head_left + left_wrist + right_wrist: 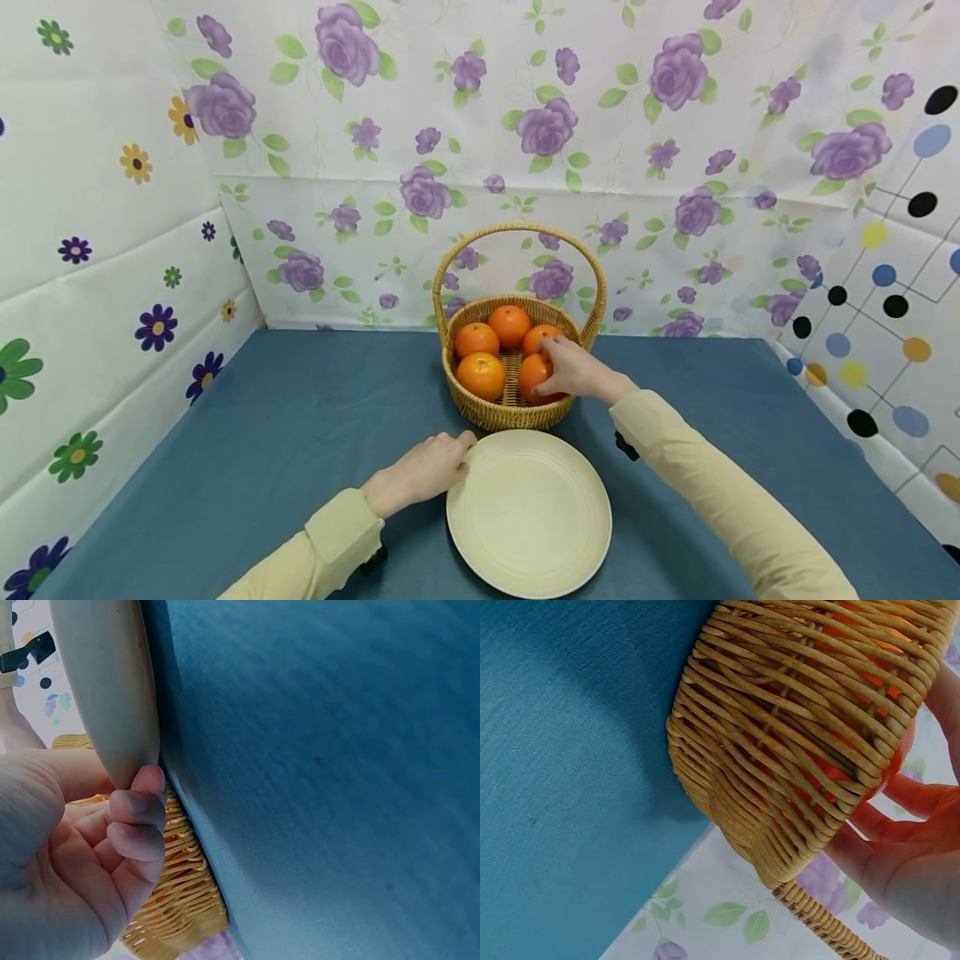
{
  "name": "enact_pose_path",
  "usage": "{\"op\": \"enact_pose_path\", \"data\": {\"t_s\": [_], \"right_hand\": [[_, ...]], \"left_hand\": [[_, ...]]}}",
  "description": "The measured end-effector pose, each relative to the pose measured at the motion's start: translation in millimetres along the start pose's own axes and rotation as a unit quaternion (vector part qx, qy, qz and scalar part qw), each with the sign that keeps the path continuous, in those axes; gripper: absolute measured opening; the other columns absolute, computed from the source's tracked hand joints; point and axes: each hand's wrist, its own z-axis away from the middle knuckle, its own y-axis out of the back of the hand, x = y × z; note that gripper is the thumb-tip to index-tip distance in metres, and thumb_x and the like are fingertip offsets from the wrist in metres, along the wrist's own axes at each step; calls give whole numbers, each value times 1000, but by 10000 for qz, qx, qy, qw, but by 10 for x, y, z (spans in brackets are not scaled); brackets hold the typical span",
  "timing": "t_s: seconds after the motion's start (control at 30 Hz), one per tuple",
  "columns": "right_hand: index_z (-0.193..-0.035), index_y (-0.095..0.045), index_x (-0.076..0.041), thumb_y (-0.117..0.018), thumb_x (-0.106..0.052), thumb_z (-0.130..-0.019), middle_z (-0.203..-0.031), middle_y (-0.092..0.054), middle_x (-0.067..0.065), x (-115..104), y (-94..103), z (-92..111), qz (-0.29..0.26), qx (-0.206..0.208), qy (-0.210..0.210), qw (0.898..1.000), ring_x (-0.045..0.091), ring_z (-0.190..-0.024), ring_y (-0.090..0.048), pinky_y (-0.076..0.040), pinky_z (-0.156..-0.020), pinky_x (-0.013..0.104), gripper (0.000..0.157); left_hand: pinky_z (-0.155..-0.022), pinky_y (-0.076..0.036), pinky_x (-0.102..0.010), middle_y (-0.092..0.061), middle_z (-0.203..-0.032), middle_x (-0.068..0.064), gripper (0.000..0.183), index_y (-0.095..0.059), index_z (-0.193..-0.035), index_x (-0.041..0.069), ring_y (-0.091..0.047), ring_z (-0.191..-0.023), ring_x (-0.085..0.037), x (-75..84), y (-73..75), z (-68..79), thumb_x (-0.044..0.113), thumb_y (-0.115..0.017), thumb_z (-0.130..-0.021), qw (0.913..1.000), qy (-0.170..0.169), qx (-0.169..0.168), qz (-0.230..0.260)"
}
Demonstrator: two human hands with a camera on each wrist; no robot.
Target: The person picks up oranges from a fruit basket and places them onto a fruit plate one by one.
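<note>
A wicker basket (pixel 498 415) with a tall arched handle holds several oranges (pixel 481 377) around its inside wall. Over its right rim, my right hand (pixel 576 369) grips the front-right orange (pixel 532 377), thumb on the near side and fingers on the far side. The right wrist view shows that hand (pixel 907 859) reaching past the rim, with the orange partly hidden behind the weave. Just in front of the basket lies a round cream plate (pixel 528 517), bare on top. My left hand (pixel 426 472) pinches the plate's left rim, fingertips curled under it in the left wrist view.
A blue cloth (pixel 337 392) covers the table. Behind it hangs a white curtain (pixel 480 150) with purple roses. Flower-print fabric (pixel 105 267) stands on the left, dotted fabric (pixel 892 333) on the right. The basket's handle (pixel 517 227) arches above the oranges.
</note>
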Motion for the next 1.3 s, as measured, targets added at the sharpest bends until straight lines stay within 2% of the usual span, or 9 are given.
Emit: {"op": "enact_pose_path", "data": {"t_s": [0.27, 0.63, 1.3], "right_hand": [[-124, -46, 3, -75, -29, -73, -114, -48, 17, -33, 65, 18, -77, 33, -25, 10000, 30, -99, -47, -40, -85, 42, 66], [-122, -47, 1, -74, -28, -73, -112, -49, 17, -80, 145, 51, -163, 178, -28, 9997, 28, -96, -49, -43, -81, 41, 63], [-121, -49, -1, -75, -26, -72, -104, -51, 12, -159, 234, 89, -251, 387, 295, 9985, 25, -91, -49, -45, -76, 38, 61]], "left_hand": [[-34, -26, -17, -38, -52, 3, 18, -53, -104, -2, -34, -36, -5, 9, 7, 4, -3, -53, -86, 10000, -32, 18, 14], [-34, -25, -17, -38, -51, 3, 16, -54, -101, -1, -34, -36, -5, 3, 5, -1, -3, -53, -85, 10000, -23, 17, 7], [-34, -27, -17, -39, -52, 3, 15, -54, -100, -1, -36, -37, -5, -11, 3, -8, -3, -53, -85, 10000, -87, 24, -7]]}}
